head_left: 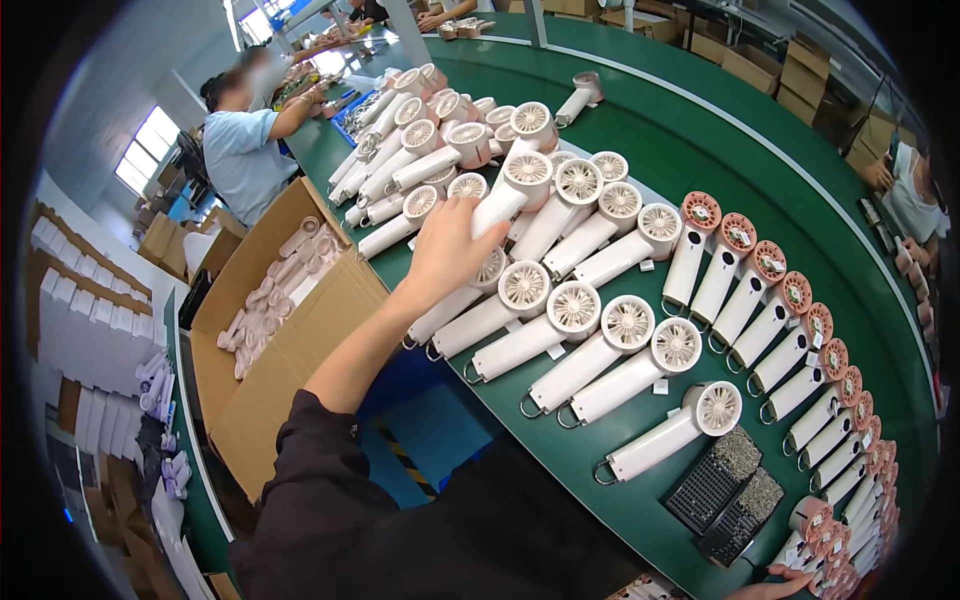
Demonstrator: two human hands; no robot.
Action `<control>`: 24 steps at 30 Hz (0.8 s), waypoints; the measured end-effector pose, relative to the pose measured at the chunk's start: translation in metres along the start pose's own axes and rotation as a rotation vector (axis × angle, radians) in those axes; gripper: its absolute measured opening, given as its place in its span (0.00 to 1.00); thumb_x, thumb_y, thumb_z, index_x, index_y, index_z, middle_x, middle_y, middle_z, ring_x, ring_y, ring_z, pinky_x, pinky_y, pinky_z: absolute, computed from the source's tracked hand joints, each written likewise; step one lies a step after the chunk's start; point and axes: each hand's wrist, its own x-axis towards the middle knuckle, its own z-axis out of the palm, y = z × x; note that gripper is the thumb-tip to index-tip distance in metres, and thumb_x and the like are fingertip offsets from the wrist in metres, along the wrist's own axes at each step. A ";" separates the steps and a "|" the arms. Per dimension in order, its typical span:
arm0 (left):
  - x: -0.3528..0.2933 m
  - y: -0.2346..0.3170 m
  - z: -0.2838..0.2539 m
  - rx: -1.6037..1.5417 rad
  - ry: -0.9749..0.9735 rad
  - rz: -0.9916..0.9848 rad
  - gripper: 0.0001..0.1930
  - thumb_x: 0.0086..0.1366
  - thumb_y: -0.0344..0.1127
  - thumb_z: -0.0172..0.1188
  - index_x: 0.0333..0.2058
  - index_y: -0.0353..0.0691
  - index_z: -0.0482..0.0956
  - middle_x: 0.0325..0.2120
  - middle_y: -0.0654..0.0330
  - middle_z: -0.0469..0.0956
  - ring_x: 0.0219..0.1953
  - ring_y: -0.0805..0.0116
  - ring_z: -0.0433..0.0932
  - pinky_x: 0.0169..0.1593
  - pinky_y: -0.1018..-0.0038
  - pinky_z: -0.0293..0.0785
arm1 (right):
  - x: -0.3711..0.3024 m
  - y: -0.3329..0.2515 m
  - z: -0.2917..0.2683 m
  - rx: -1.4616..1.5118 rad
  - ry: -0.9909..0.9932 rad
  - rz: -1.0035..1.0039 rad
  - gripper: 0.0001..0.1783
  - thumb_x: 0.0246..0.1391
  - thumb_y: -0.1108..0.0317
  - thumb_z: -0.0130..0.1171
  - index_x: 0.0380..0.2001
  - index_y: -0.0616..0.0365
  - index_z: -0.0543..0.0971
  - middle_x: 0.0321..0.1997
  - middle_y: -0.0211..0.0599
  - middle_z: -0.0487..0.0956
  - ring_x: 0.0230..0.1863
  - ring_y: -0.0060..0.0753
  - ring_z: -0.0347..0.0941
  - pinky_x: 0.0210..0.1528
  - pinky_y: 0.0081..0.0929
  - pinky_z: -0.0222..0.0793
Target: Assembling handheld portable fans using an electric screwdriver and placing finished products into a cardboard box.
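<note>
My left hand point(452, 245) is closed round the handle of a white handheld fan point(525, 172), its round grille turned upward. Around and under it lie many similar white fans, several in a row point(628, 325) nearest me, with wire loops at their handle ends. At the lower right edge, my right hand point(775, 584) is only partly in view. Its fingers close at the handle of a pink-headed fan point(809, 516), beside a cluster of other pink-headed fans. One white fan point(680, 430) lies alone nearer me.
Black trays point(725, 490) of small metal parts sit right of centre. A curved row of pink-headed fans point(770, 262) lines the green table point(720, 155). Left stands a cardboard box point(290, 400) with pinkish parts. Other people work at the far left and right.
</note>
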 end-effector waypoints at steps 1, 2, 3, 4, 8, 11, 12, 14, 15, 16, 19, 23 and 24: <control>0.004 0.003 -0.003 0.026 -0.034 0.022 0.25 0.56 0.46 0.62 0.43 0.28 0.75 0.37 0.45 0.76 0.44 0.49 0.73 0.50 0.60 0.68 | -0.001 0.002 0.001 -0.040 -0.007 -0.011 0.21 0.61 0.61 0.55 0.39 0.76 0.75 0.41 0.61 0.77 0.42 0.57 0.74 0.39 0.53 0.70; 0.005 0.003 -0.006 0.049 -0.066 0.042 0.25 0.56 0.46 0.62 0.43 0.28 0.75 0.37 0.45 0.77 0.43 0.49 0.73 0.49 0.60 0.68 | -0.008 0.026 -0.001 -0.040 -0.009 -0.018 0.21 0.61 0.61 0.55 0.39 0.76 0.75 0.41 0.61 0.77 0.42 0.57 0.74 0.39 0.53 0.70; 0.005 0.006 -0.010 0.046 -0.064 0.038 0.25 0.56 0.46 0.62 0.43 0.28 0.75 0.37 0.45 0.77 0.43 0.49 0.73 0.49 0.60 0.68 | -0.017 0.068 -0.006 -0.246 0.054 0.008 0.20 0.60 0.62 0.56 0.38 0.76 0.75 0.39 0.60 0.78 0.40 0.58 0.75 0.38 0.53 0.70; 0.006 0.011 -0.011 0.108 -0.062 0.067 0.24 0.56 0.45 0.62 0.43 0.28 0.75 0.36 0.45 0.77 0.43 0.49 0.74 0.48 0.59 0.69 | -0.023 0.093 -0.010 -0.458 0.120 0.041 0.20 0.59 0.62 0.58 0.38 0.75 0.76 0.38 0.60 0.78 0.38 0.59 0.75 0.38 0.52 0.71; 0.005 0.016 -0.007 0.253 -0.051 0.182 0.23 0.56 0.45 0.62 0.41 0.28 0.74 0.34 0.44 0.77 0.42 0.49 0.74 0.47 0.59 0.69 | -0.003 0.000 0.009 0.049 0.023 0.059 0.19 0.57 0.63 0.60 0.37 0.75 0.76 0.35 0.60 0.78 0.35 0.60 0.75 0.37 0.51 0.71; -0.004 0.018 -0.018 0.256 -0.104 0.171 0.23 0.57 0.45 0.62 0.41 0.28 0.74 0.33 0.44 0.77 0.41 0.48 0.75 0.47 0.60 0.69 | -0.001 -0.001 0.007 0.003 0.029 -0.033 0.20 0.57 0.63 0.60 0.37 0.75 0.76 0.36 0.60 0.78 0.35 0.61 0.75 0.36 0.49 0.72; -0.006 0.018 -0.019 0.256 -0.106 0.169 0.23 0.57 0.45 0.62 0.41 0.28 0.74 0.33 0.44 0.77 0.41 0.48 0.75 0.47 0.60 0.69 | -0.001 0.001 0.005 -0.003 0.038 -0.024 0.19 0.57 0.63 0.60 0.36 0.75 0.76 0.36 0.60 0.78 0.35 0.61 0.75 0.35 0.49 0.71; -0.007 0.016 -0.020 0.296 -0.112 0.191 0.22 0.59 0.46 0.59 0.41 0.30 0.73 0.31 0.41 0.78 0.36 0.46 0.76 0.43 0.59 0.69 | -0.003 0.009 -0.004 -0.022 0.041 -0.017 0.18 0.57 0.64 0.60 0.34 0.74 0.77 0.35 0.60 0.78 0.34 0.62 0.75 0.35 0.50 0.71; -0.003 0.020 -0.014 0.262 -0.139 0.179 0.23 0.59 0.45 0.60 0.44 0.30 0.72 0.32 0.41 0.78 0.36 0.44 0.77 0.45 0.58 0.70 | -0.006 0.021 -0.012 -0.127 0.031 0.011 0.20 0.59 0.62 0.58 0.38 0.74 0.75 0.34 0.57 0.77 0.32 0.60 0.75 0.32 0.49 0.72; -0.003 0.023 -0.012 0.245 -0.136 0.167 0.24 0.59 0.44 0.60 0.46 0.30 0.71 0.33 0.41 0.78 0.37 0.44 0.77 0.45 0.58 0.70 | -0.007 0.031 -0.019 -0.237 0.019 0.038 0.22 0.60 0.60 0.56 0.42 0.74 0.72 0.32 0.54 0.76 0.29 0.59 0.74 0.29 0.47 0.73; -0.001 0.022 0.001 0.224 -0.133 0.253 0.28 0.58 0.44 0.61 0.50 0.31 0.68 0.41 0.41 0.75 0.41 0.42 0.76 0.44 0.55 0.72 | -0.008 0.044 -0.018 0.146 0.011 0.350 0.13 0.56 0.69 0.54 0.39 0.65 0.66 0.17 0.37 0.67 0.15 0.28 0.63 0.20 0.24 0.63; -0.005 0.022 -0.008 0.214 -0.174 0.138 0.30 0.62 0.48 0.59 0.55 0.30 0.68 0.47 0.41 0.74 0.45 0.50 0.76 0.49 0.63 0.70 | 0.009 0.025 -0.008 0.599 0.187 0.280 0.09 0.55 0.72 0.55 0.34 0.63 0.67 0.18 0.41 0.68 0.13 0.32 0.60 0.17 0.30 0.59; -0.004 0.021 -0.012 0.196 -0.177 0.146 0.30 0.62 0.49 0.59 0.55 0.31 0.68 0.47 0.42 0.75 0.45 0.52 0.76 0.48 0.65 0.71 | 0.013 0.011 -0.009 0.610 0.130 0.282 0.10 0.57 0.67 0.52 0.33 0.63 0.67 0.19 0.39 0.69 0.12 0.32 0.60 0.17 0.31 0.60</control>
